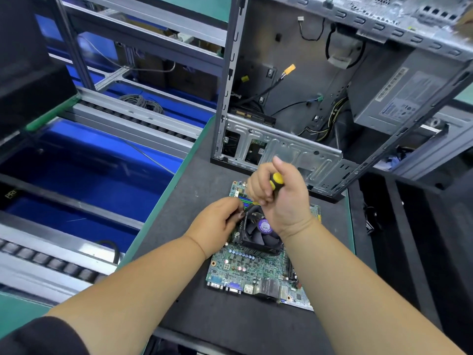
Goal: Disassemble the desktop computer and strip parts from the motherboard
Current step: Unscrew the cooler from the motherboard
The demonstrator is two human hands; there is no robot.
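Hands: right hand [279,198] fisted around a yellow-and-black screwdriver [276,181]; left hand [217,222] pinching the cooler fan [258,233] edge.
Motherboard [245,265]: flat on dark surface [204,324], lower centre of frame. Open computer case [332,85]: upper right, behind board.

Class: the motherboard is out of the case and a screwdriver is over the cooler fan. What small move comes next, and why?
Probably turn the screwdriver in the right hand to loosen the cooler fan: it still sits on the motherboard, steadied by the left hand.
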